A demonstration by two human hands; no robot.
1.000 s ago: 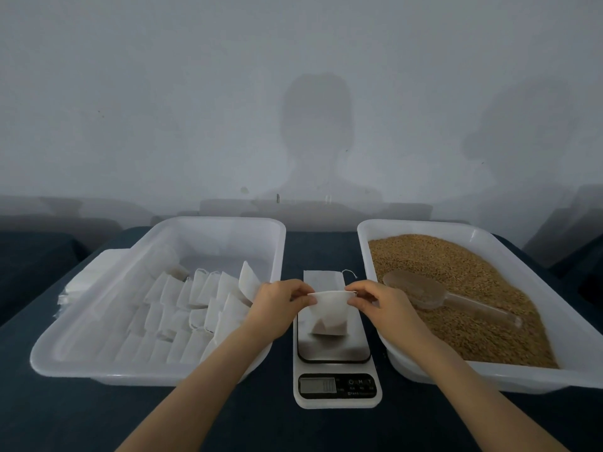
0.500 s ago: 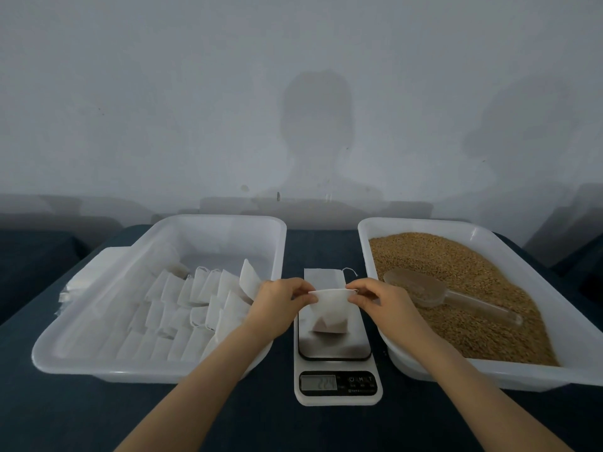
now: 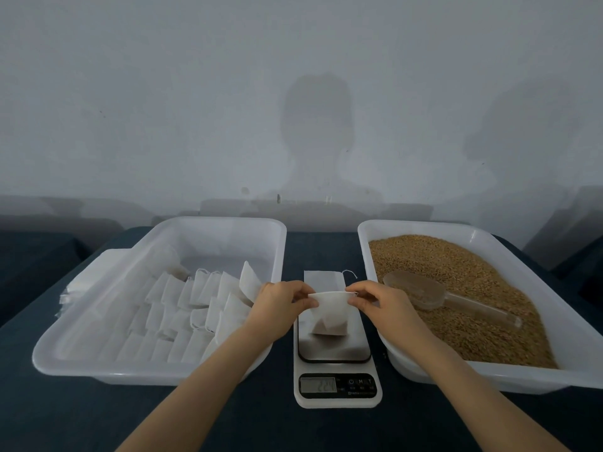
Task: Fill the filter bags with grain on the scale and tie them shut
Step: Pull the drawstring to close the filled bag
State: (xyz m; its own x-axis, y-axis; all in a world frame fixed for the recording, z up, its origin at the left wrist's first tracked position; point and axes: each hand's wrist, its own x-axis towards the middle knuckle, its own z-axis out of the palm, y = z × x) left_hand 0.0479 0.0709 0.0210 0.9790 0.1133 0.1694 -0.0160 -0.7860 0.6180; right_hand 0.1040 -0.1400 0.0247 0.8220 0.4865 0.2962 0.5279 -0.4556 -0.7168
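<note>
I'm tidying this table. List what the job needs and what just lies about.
Job: filter bag pinched by left hand and right hand, scale, grain tray, scoop, tray of bags.
Lying about: flat bag behind scale, white stack beside that tray.

A dark blue table carries a white kitchen scale at its centre. A white plastic tub of small filled bags sits at 9 o'clock from the scale, and a second tub of brown grain at 3 o'clock. A flat white bag lies at 12 o'clock, and a white stack at 10 o'clock, outside the left tub.
</note>
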